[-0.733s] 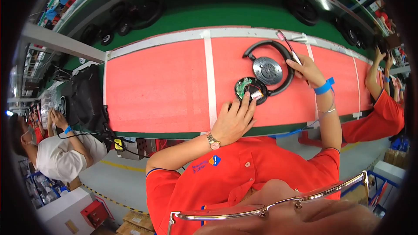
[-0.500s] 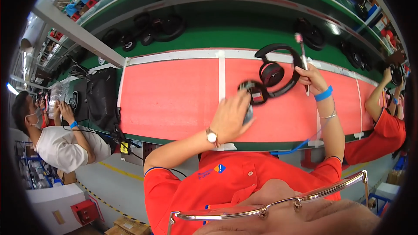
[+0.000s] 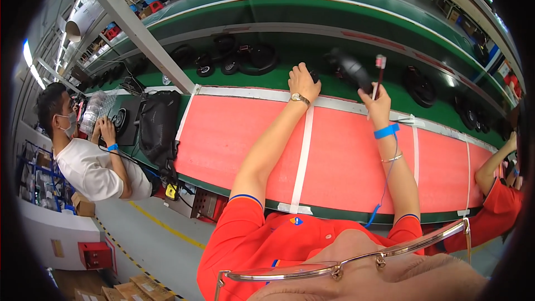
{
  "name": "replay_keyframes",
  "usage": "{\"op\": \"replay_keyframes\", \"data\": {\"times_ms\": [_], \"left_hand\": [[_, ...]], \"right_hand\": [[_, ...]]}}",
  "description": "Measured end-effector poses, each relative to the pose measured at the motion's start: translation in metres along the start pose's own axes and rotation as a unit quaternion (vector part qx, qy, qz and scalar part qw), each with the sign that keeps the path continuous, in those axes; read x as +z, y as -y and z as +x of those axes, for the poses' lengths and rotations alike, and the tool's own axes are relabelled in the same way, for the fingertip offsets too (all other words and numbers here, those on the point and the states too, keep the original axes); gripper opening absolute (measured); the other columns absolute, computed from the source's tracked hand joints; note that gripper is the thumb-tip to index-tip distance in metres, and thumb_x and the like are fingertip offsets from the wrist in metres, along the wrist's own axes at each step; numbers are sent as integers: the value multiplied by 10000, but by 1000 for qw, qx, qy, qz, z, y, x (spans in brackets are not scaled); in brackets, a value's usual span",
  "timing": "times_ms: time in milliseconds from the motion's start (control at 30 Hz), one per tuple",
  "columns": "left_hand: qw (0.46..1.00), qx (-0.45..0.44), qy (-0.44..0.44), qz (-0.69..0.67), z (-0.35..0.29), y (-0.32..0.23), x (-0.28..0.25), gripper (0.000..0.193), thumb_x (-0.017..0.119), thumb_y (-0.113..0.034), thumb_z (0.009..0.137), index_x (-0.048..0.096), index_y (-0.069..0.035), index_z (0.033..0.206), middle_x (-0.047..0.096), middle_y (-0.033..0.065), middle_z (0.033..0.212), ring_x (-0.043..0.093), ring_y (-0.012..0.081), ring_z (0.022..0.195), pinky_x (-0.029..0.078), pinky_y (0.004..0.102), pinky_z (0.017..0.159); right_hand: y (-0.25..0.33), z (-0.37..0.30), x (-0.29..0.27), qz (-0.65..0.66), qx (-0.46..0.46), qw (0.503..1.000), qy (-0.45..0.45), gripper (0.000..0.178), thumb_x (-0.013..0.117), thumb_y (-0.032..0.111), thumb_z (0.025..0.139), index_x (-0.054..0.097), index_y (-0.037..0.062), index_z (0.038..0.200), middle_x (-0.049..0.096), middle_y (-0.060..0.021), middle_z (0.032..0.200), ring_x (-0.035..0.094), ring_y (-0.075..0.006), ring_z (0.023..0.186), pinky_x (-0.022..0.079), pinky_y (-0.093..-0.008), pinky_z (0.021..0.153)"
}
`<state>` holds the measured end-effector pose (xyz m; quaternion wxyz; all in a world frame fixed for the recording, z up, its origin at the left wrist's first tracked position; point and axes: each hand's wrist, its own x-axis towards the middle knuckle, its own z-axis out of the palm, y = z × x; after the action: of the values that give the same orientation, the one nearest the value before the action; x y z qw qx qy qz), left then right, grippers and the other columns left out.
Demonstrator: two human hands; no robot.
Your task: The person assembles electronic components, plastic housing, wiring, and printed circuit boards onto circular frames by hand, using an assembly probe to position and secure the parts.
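A pair of black over-ear headphones (image 3: 352, 69), smeared by motion, hangs over the green far strip. My right hand (image 3: 378, 103) is closed at its near end. The same hand also grips a slim brush-like stick (image 3: 380, 66) with a pink and white tip, pointing up. My left hand (image 3: 304, 85) reaches over the white far edge of the pink mat, its fingers bent round a small dark thing (image 3: 314, 76) I cannot make out. A blue band with a cord circles my right wrist.
Pink matting (image 3: 245, 139) with white tape strips covers the bench. More black headphones (image 3: 256, 58) lie on the green strip (image 3: 304, 50), others to the right (image 3: 419, 86). A black bag (image 3: 159, 125) and a co-worker (image 3: 92, 156) are at left; another person's arm (image 3: 496, 161) is at right.
Both hands have moved away from me, from above the pink mat to the green strip. The headphones have gone along with my right hand; my left hand has left their ear cup. The view has shifted.
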<state>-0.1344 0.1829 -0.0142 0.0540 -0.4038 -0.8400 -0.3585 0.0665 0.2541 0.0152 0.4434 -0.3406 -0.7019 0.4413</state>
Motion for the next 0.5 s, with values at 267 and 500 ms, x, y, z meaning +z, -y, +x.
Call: {"op": "replay_keyframes", "data": {"times_ms": [267, 500], "left_hand": [[980, -33, -21, -195, 29, -4, 32, 861, 850, -264, 572, 376, 30, 1228, 416, 254, 1196, 394, 389, 1128, 364, 431, 987], [934, -50, -23, -353, 32, -31, 46, 915, 877, -239, 549, 360, 4, 1263, 391, 204, 1221, 479, 297, 1085, 426, 378, 946]], "right_hand": [[-46, 29, 4, 363, 252, 895, -61, 237, 649, 213, 891, 576, -8, 843, 443, -5, 610, 354, -73, 490, 235, -203, 405], [-63, 29, 4, 386, 219, 895, -36, 179, 527, 146, 952, 495, -15, 1023, 623, -142, 1013, 661, -229, 830, 429, -257, 520]]}}
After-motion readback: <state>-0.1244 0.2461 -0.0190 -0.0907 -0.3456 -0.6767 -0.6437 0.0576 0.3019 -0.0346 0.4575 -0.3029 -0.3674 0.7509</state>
